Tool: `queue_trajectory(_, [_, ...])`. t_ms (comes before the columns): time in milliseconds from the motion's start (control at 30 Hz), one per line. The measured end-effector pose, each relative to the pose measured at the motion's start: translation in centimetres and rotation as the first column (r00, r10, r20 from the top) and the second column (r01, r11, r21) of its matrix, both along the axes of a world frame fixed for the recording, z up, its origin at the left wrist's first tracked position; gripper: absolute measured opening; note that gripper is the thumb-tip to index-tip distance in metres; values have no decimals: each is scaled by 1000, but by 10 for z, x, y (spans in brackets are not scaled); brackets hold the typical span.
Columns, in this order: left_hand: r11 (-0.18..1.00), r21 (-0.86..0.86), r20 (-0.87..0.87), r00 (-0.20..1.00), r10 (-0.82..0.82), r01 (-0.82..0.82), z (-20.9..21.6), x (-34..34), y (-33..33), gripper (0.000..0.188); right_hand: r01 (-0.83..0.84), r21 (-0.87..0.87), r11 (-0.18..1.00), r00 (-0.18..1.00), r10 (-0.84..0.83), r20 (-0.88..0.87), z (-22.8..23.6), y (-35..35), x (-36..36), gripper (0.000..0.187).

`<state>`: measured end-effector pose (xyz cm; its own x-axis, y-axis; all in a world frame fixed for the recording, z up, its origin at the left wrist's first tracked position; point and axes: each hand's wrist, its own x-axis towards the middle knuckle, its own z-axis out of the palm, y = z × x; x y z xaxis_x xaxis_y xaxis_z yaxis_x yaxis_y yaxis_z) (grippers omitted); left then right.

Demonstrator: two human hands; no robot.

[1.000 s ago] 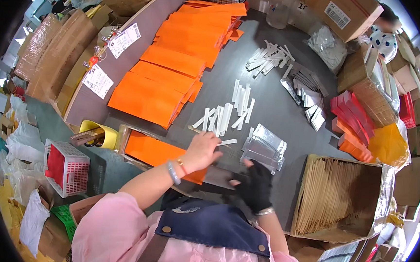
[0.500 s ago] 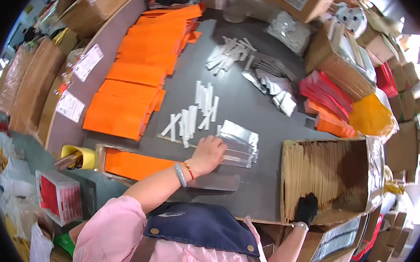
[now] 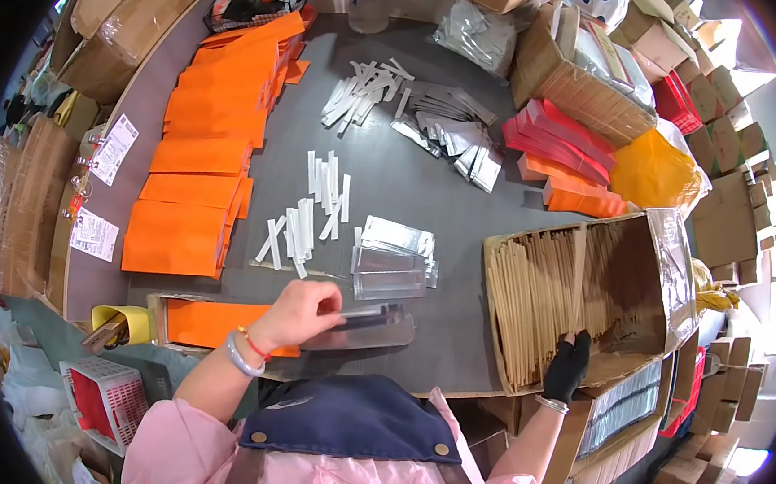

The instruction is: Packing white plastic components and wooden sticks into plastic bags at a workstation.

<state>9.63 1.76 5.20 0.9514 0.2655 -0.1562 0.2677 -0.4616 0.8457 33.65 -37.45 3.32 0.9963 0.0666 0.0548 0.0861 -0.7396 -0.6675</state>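
White basket [image 3: 116, 403]: lower left of the frame, where we see something red inside
Yellow holder [image 3: 135, 321]: just above that basket, beside the tabletop [image 3: 461, 292]
Orange sheets [image 3: 198, 157]: overlapping in a long row at the upper left
White strips [image 3: 292, 232]: loose groups, one left of centre, another at the upper middle
Left hand [image 3: 291, 316]: bare, lower middle, fingers curled toward the thumb beside a clear sleeve [image 3: 364, 332]; we cannot tell whether it grips it
Clear packets [image 3: 390, 274]: overlapping just above that sleeve, near the centre
Red bundle [image 3: 562, 137]: upper right, lying with orange pieces
Right hand [image 3: 566, 371]: black-gloved, lower right, fingers closed on the near end of one brown card [image 3: 577, 278]
Carton [image 3: 669, 271]: right of the frame, around that card and, we note, a tight row of similar ones
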Motion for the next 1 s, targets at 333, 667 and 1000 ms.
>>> queue_trajectory(333, [867,491,48,997,67,-82,-16,-68,-13,54,-848,-144,510,527,840,-130,-18,117,-64,23])
queue_trajectory(667, [842,538,-8,1000,26,-17,-17,-72,-27,76,-833,-100,544,542,839,49,-67,159,-90,22])
queue_trajectory(1000, [819,572,44,995,-90,49,-22,-47,-32,67,-889,126,440,440,897,-34,-42,218,-142,55])
